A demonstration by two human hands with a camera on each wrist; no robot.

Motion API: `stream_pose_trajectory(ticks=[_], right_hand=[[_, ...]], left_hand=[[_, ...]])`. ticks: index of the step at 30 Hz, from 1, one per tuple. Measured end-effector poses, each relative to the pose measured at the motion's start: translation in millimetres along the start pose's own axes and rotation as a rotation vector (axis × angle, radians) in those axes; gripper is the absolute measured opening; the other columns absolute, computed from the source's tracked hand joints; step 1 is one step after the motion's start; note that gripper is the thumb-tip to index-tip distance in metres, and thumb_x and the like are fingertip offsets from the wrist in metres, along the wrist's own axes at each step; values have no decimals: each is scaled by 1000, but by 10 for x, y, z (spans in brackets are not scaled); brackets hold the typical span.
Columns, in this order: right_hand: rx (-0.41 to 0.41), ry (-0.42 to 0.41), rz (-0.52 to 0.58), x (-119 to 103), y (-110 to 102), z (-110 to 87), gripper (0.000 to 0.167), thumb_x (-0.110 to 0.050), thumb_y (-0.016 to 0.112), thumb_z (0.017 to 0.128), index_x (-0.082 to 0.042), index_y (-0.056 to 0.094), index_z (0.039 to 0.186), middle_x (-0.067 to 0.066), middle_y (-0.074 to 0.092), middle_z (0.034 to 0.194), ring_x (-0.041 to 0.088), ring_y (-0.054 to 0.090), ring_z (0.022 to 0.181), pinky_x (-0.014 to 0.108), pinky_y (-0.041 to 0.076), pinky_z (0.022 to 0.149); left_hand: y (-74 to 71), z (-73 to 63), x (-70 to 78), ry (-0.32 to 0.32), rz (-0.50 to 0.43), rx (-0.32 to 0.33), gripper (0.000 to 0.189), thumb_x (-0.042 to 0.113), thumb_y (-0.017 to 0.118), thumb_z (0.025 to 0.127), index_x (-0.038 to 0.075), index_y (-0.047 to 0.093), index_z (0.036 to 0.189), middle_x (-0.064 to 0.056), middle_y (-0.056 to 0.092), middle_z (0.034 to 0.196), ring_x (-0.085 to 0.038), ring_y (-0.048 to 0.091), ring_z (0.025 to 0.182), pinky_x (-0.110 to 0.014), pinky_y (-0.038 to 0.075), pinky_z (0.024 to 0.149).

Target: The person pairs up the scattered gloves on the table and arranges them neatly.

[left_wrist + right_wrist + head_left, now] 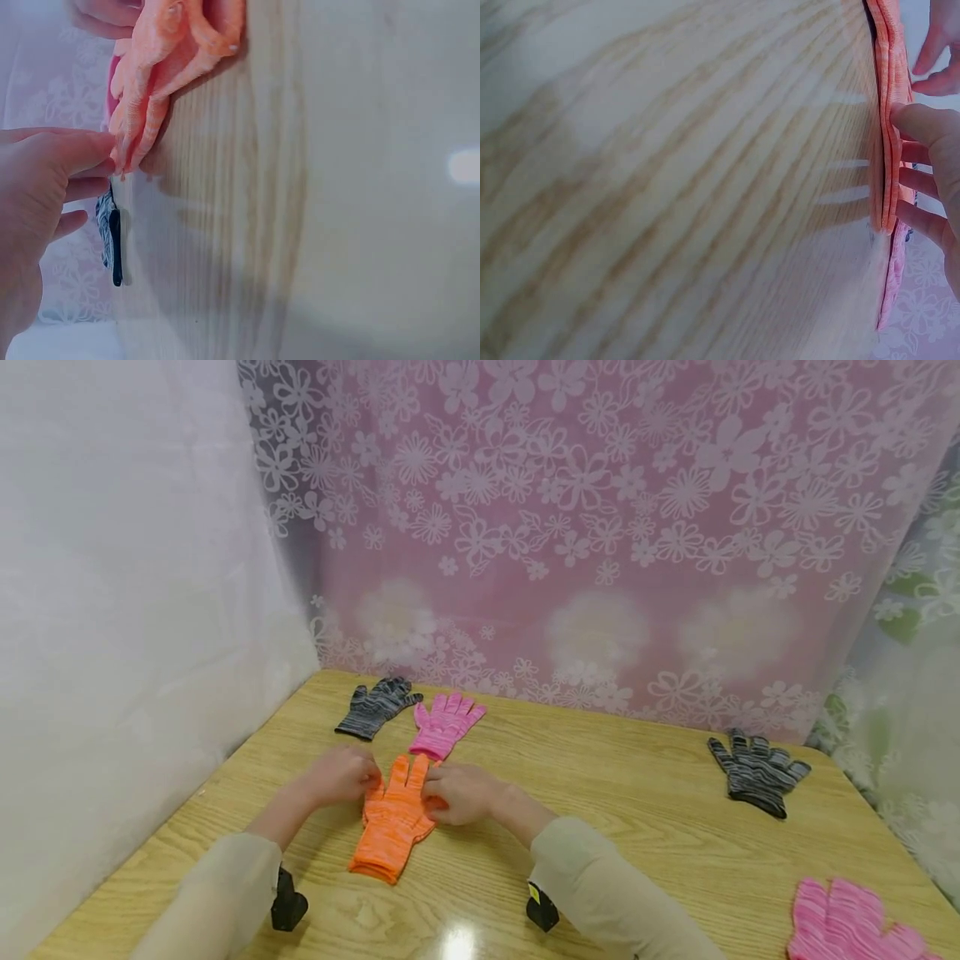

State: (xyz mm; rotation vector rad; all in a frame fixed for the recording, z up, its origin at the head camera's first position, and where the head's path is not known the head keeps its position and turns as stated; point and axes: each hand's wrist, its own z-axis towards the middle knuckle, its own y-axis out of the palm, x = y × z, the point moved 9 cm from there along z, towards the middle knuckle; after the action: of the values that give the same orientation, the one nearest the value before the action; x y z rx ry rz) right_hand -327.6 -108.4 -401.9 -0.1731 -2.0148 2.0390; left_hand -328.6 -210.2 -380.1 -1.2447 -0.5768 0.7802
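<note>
An orange knit glove (392, 822) lies on the wooden table, its cuff toward the person and its fingers pointing away. At its left edge, my left hand (343, 774) pinches the glove between thumb and fingers; the left wrist view shows the thumb tip (101, 144) right at the orange fabric (150, 97). On the opposite edge my right hand (463, 792) holds the glove's side with bent fingers. In the right wrist view the right thumb (919, 120) and several fingers meet the orange edge (889, 150). Some of the glove's fingers are hidden behind the hands.
Just beyond the orange glove lies a pink glove (447, 724), with a dark grey striped glove (377, 706) to its left. Another grey glove (759, 772) lies at the far right, and a second pink glove (847, 922) at the near right. Curtains surround the table (600, 793).
</note>
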Motion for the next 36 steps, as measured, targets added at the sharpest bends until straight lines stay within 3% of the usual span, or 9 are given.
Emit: stream_pose_trajectory(ticks=[5, 9, 20, 24, 29, 33, 36], right_hand=[[7, -1, 2, 1, -8, 0, 21, -30, 58, 90, -16, 64, 105, -2, 57, 103, 11, 52, 91, 23, 42, 81], [17, -2, 1, 13, -14, 8, 21, -30, 58, 90, -16, 64, 104, -2, 57, 103, 12, 52, 92, 23, 41, 82], [16, 1, -2, 43, 0, 4, 22, -30, 57, 91, -16, 64, 106, -2, 57, 105, 12, 52, 94, 24, 41, 84], [-1, 12, -7, 52, 12, -4, 23, -31, 57, 91, -17, 64, 107, -2, 57, 107, 12, 52, 96, 24, 41, 86], [-7, 14, 0, 47, 12, -18, 23, -31, 57, 91, -17, 64, 107, -2, 57, 107, 12, 52, 96, 25, 41, 85], [3, 10, 6, 33, 3, -15, 22, -31, 58, 90, -17, 64, 107, -3, 57, 106, 12, 53, 96, 24, 41, 85], [6, 4, 6, 14, 5, -6, 22, -31, 58, 90, -17, 65, 106, -3, 57, 105, 11, 53, 95, 23, 41, 85]], left_hand=[[45, -34, 50, 27, 42, -62, 6, 19, 68, 83, 15, 71, 80, 3, 65, 84, -17, 61, 79, -46, 46, 76], [61, -28, 69, 25, 43, -86, 6, 16, 67, 83, 14, 72, 81, -1, 65, 90, -20, 61, 84, -50, 45, 78], [79, 32, 64, 18, 58, -119, 6, 15, 69, 81, 16, 68, 75, 3, 61, 79, -17, 59, 74, -48, 45, 72], [75, 44, 21, -18, 36, -114, 5, 14, 68, 81, 15, 69, 76, 4, 60, 78, -17, 59, 73, -43, 46, 71], [22, 89, -70, -83, -22, -59, 5, 9, 65, 82, 8, 70, 83, -2, 62, 81, -21, 61, 75, -37, 49, 68], [40, 127, -121, -113, -12, -83, 8, 6, 64, 82, 6, 70, 88, -6, 65, 86, -24, 62, 80, -38, 49, 71], [108, 136, -142, -124, -23, -127, 9, 3, 62, 80, 9, 69, 82, -3, 65, 82, -22, 62, 77, -38, 49, 71]])
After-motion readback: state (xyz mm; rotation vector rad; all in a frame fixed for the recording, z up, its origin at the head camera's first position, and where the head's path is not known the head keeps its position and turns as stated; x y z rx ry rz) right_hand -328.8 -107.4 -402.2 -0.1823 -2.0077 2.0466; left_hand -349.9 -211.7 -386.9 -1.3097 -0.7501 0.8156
